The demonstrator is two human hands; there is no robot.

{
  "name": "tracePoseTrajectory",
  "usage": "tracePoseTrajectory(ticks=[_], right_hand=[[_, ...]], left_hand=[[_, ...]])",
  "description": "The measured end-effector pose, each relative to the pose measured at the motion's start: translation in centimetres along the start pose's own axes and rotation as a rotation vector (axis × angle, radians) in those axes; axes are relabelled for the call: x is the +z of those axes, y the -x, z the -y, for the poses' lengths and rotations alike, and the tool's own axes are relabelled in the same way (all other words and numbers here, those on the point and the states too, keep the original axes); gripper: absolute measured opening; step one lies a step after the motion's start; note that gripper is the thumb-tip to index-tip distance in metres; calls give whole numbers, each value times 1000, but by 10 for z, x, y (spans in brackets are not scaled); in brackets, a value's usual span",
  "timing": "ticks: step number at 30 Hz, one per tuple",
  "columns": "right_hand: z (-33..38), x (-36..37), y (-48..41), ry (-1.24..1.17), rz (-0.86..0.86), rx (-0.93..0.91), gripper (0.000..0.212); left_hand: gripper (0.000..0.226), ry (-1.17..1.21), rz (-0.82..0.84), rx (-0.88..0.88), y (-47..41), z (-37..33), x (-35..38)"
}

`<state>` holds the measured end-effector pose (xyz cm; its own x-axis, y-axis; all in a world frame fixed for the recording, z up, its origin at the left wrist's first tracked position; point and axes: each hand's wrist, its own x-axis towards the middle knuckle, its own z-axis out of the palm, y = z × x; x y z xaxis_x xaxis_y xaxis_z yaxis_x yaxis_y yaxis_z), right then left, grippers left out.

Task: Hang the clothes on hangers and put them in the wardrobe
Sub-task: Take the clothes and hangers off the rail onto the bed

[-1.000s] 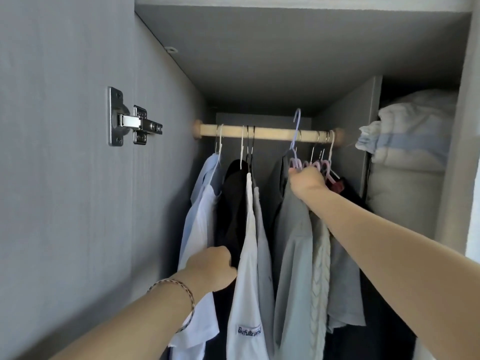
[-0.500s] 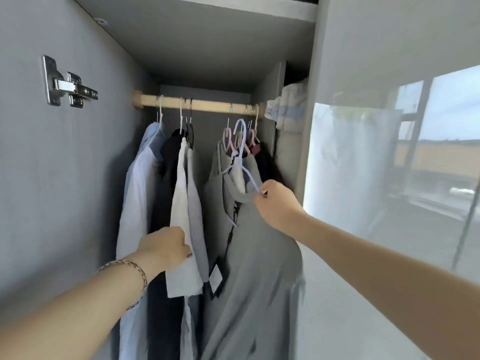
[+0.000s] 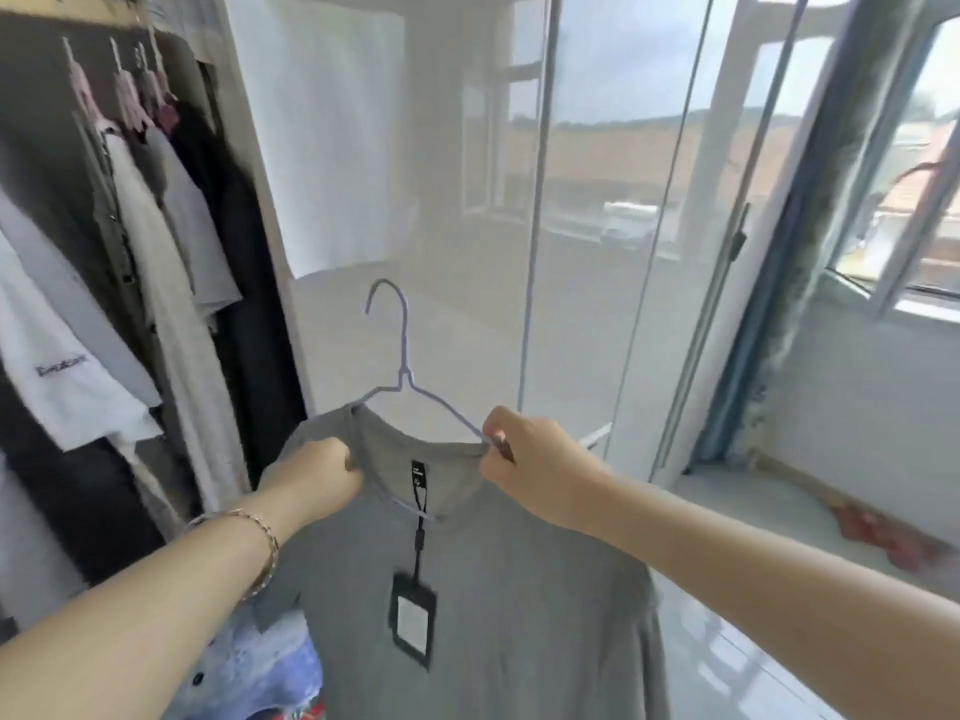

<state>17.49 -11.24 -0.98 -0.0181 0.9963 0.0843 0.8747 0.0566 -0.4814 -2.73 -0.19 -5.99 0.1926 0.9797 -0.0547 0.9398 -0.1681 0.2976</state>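
A glossy white wardrobe door (image 3: 332, 148) and bright windows (image 3: 779, 200) back the grey T-shirt (image 3: 493, 615), right of the wardrobe's hung clothes (image 3: 156, 283). Its lilac wire hanger (image 3: 402, 366) has the hook up and the bar across. The left hand (image 3: 317, 478) pinches the collar; the right hand (image 3: 530, 467) pinches the hanger's arm.

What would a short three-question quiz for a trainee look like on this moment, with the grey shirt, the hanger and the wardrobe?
1. True or false: the hook of the pale blue wire hanger sits on a rail.
2. Multiple choice: the left hand grips (A) the hanger's hook, (B) the grey shirt near its collar, (C) the black tag.
3. Fill in: the open wardrobe lies to the ___ of the shirt.

Key
1. False: the hook stands free in the air, outside the wardrobe.
2. B; the right hand pinches the opposite side of the collar, where the hanger's arm enters it.
3. Left.
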Motion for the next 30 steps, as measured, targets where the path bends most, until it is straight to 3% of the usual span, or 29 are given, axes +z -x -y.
tracePoseTrajectory(ticks=[6, 11, 25, 30], right_hand=[[-57, 5, 128, -46, -171, 345, 5], [-74, 17, 234, 8, -340, 573, 24], [-79, 7, 538, 48, -929, 1097, 6], [-108, 21, 660, 70, -1074, 1319, 34]], left_hand=[[21, -43, 256, 266, 40, -60, 94], [22, -46, 414, 464, 94, -118, 144], [23, -116, 614, 956, 280, -300, 239], [23, -152, 707, 1091, 372, -347, 281]])
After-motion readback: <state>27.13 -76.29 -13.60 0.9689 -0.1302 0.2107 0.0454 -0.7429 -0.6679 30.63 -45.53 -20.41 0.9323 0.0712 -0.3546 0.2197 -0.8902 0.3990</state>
